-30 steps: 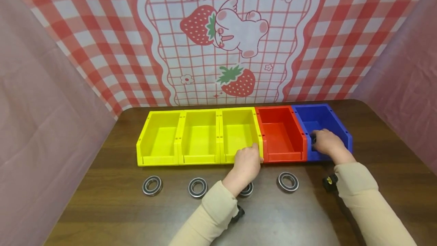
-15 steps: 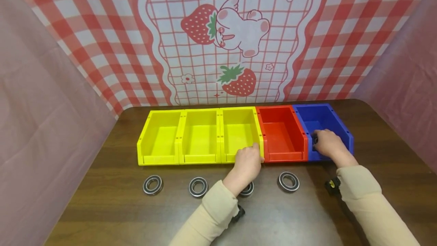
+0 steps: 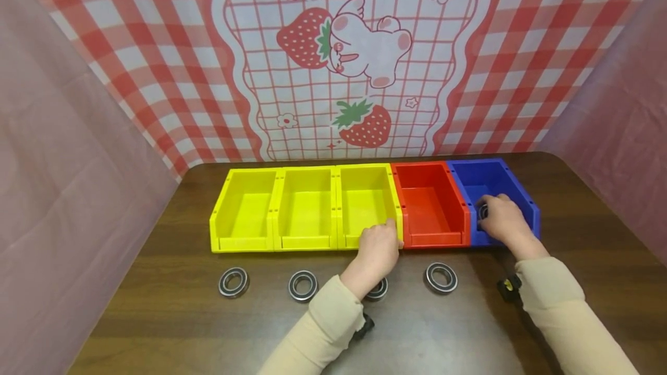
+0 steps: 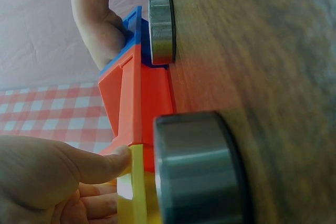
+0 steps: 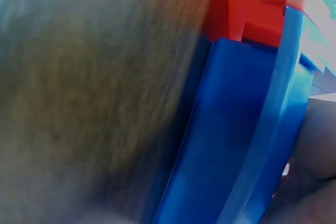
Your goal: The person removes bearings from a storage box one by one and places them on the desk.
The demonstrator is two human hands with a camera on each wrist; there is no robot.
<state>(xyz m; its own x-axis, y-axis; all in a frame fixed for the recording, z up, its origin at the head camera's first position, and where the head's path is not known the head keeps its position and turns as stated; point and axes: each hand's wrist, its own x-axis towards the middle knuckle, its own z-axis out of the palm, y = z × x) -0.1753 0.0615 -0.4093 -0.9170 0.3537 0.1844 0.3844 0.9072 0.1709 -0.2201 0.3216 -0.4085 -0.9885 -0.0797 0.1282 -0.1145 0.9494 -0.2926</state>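
My right hand reaches into the front of the blue bin and holds a ball bearing, partly hidden by the fingers. In the right wrist view the blue bin's front wall hides most of that hand. My left hand grips the front right corner of the third yellow bin; in the left wrist view its thumb presses on the yellow edge and the fingers curl behind. Another ball bearing lies under the left wrist, partly covered.
Left of these stand two more yellow bins, and a red bin joins the third yellow bin to the blue one. Three more ball bearings lie on the wooden table. A checked cloth hangs behind.
The bearing in my right hand has tilted so more of its ring shows, and the right hand and forearm have shifted slightly. My left hand keeps its place on the yellow bin.
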